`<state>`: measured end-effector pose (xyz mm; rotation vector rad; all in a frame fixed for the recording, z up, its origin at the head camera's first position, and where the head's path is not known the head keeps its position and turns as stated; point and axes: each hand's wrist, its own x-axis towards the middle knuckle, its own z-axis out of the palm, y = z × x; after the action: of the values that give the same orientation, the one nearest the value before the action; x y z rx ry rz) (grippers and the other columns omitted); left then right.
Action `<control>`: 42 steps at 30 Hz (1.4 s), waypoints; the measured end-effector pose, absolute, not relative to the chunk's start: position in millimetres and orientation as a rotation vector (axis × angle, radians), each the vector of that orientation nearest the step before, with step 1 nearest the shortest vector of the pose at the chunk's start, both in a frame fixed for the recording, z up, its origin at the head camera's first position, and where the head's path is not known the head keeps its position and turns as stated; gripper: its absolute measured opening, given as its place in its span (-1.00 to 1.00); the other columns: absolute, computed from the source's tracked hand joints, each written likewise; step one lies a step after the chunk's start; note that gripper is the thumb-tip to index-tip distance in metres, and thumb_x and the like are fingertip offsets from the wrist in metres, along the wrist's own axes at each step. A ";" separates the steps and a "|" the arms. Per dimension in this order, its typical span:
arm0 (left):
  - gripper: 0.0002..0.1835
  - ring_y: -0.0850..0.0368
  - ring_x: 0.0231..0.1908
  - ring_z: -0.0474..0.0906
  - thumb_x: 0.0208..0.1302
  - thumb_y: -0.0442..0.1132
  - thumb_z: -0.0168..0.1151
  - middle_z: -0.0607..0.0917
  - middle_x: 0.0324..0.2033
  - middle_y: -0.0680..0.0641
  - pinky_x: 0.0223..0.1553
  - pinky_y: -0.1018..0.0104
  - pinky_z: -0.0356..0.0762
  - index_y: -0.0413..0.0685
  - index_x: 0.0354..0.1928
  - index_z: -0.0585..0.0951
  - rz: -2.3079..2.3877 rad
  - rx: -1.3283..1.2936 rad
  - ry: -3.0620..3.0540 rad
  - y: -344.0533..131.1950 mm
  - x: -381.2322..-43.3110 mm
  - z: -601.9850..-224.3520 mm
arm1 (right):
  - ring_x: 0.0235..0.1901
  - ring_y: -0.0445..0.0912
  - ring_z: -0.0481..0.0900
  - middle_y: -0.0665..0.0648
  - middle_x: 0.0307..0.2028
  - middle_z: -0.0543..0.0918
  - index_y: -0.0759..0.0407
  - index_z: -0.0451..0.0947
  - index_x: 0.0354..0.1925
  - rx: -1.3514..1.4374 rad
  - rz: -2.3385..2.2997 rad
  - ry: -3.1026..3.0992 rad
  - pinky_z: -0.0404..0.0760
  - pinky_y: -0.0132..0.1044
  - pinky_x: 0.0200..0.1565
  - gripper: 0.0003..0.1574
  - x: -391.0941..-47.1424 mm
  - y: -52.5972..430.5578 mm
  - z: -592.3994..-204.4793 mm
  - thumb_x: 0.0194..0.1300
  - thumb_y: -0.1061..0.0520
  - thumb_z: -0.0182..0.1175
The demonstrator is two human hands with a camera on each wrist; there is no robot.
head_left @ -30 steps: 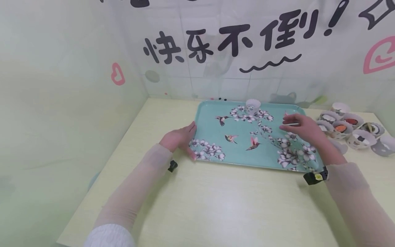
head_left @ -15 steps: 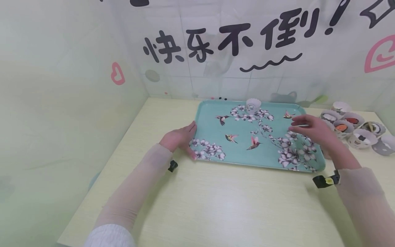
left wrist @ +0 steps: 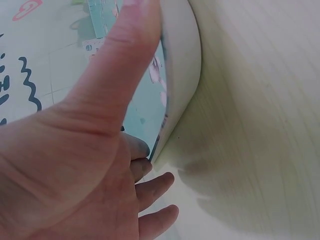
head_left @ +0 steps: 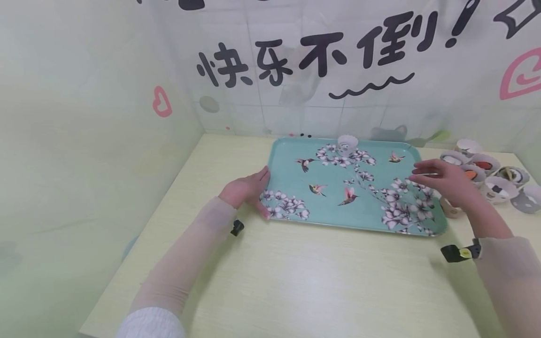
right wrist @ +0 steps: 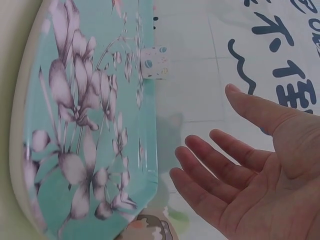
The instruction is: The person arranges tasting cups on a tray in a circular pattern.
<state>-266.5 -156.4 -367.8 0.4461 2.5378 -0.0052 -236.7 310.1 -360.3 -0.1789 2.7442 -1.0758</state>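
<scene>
A turquoise tray (head_left: 329,185) with printed blossoms and hummingbirds lies on the table near the back wall. My left hand (head_left: 246,188) rests against its left edge, thumb at the near corner and fingers stretched along the side. In the left wrist view the thumb crosses the rim of the tray (left wrist: 182,55), and the other fingers extend straight. Toward the tray's far edge stands one small patterned paper cup (head_left: 347,146). Over the tray's right side hovers my right hand (head_left: 448,180), fingers loosely bent, holding nothing. The right wrist view shows that palm with its fingers apart from the tray.
Right of the tray, several paper cups (head_left: 498,190) stand clustered, some with orange, red or dark pieces inside. One brownish cup (head_left: 451,209) sits partly behind my right wrist. A printed white wall sheet (head_left: 296,117) closes off the back, and another wall rises at left.
My right hand has drifted right across the tray, toward the cup cluster, uncovering a printed bird near the far right corner. The left hand, tray and far cup stay in place.
</scene>
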 end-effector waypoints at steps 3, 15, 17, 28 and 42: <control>0.53 -0.09 0.60 -0.31 -0.16 0.34 0.50 -0.41 0.59 -0.15 0.61 0.07 -0.10 -0.18 0.57 -0.32 -0.011 0.441 2.539 -156.4 -266.2 -368.0 | 0.14 0.26 0.50 0.48 0.28 0.43 0.35 0.21 0.40 -0.163 -1.060 2.757 0.67 -0.19 -0.30 -0.17 -235.5 317.6 -361.3 0.47 -0.19 0.10; 0.53 -0.08 0.60 -0.31 -0.16 0.34 0.51 -0.41 0.59 -0.13 0.61 0.07 -0.10 -0.15 0.58 -0.32 0.008 0.439 2.543 -157.9 -266.6 -369.8 | -0.32 -0.71 0.35 0.31 0.06 0.63 0.40 0.29 0.34 -0.117 -1.041 2.821 0.69 -0.38 -0.37 -0.20 -231.4 341.1 -362.9 0.43 -0.15 0.17; 0.53 -0.08 0.60 -0.31 -0.17 0.34 0.51 -0.41 0.59 -0.12 0.61 0.07 -0.11 -0.15 0.58 -0.32 0.011 0.439 2.543 -158.0 -266.9 -370.4 | -0.34 -0.73 0.34 -0.03 -0.10 0.67 0.39 0.33 0.31 -0.122 -1.041 2.845 0.64 -0.47 -0.38 -0.24 -230.8 345.1 -364.4 0.43 -0.13 0.18; 0.53 -0.09 0.60 -0.30 -0.17 0.33 0.52 -0.42 0.59 -0.14 0.61 0.07 -0.11 -0.16 0.58 -0.32 0.024 0.450 2.543 -159.1 -267.0 -370.9 | -0.33 -0.78 0.12 -0.07 -0.13 0.66 0.44 0.35 0.26 -0.047 -0.969 2.958 0.42 -0.47 -0.30 -0.24 -223.2 362.2 -367.4 0.43 -0.14 0.17; 0.54 -0.09 0.60 -0.31 -0.17 0.35 0.50 -0.43 0.58 -0.15 0.61 0.08 -0.11 -0.18 0.57 -0.33 0.014 0.471 2.543 -159.7 -266.6 -372.1 | -0.30 -0.69 0.22 -0.66 -0.30 0.29 0.17 0.46 0.15 -0.021 -1.146 2.977 0.25 -0.70 -0.41 -0.51 -213.0 383.1 -373.9 0.43 -0.09 0.19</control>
<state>-266.6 -159.7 -372.1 0.4706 2.5426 0.0138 -213.0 383.1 -373.9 -0.0205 2.9768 -1.1462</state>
